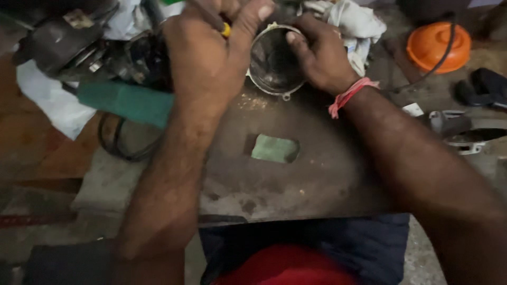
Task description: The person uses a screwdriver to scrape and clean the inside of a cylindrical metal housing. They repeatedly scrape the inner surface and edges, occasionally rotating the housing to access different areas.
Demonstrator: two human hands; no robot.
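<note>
While steadied upper centre on the dark plate (296,174), metal cup housing (273,60); right hand (319,55) fingers curled on its rim; left hand (211,47) closed around yellow-tipped tool (225,29); best kept braced, tool square.

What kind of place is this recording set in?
Probably a small repair workshop. The left hand and right hand work on a round metal housing over a stained metal plate, with a green power tool and rags nearby.

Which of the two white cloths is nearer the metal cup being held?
The crumpled white cloth at the top, just behind the right hand gripping the metal cup. The other white cloth lies far left.
</note>
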